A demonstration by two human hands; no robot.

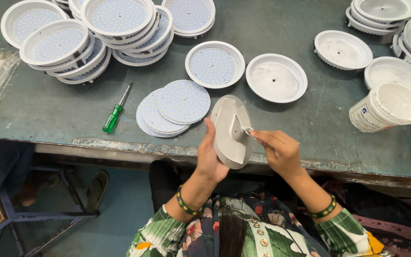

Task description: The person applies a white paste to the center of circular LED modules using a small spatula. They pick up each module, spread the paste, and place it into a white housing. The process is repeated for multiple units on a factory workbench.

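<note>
- Grey metal disc (pixel 231 131), round with a raised bracket on its face, is held on edge over the near rim of the bench (pixel 48 109).
- The left hand (pixel 210 159) is clamped on the disc's left side, thumb up along its rim.
- The right hand (pixel 279 150) has its fingers pinched together at the bracket, on something small that cannot be made out.
- Just left of the disc lies a short stack of round white boards (pixel 174 107) dotted with small lights.
- A green-handled screwdriver (pixel 114 114) lies further left, well apart from the hands.
- Beyond the disc sit two white round housings side by side: one with a dotted board in it (pixel 214 64), one without a board (pixel 276 77).
- At the far left, filled housings are piled in leaning stacks (pixel 82 33).
- At the far right lie more housings without boards (pixel 386 14), and a white tub (pixel 385 107) of white paste tilts on its side near them.
- Both wrists wear green bead bracelets (pixel 185 203); the sleeves are a leafy print.
</note>
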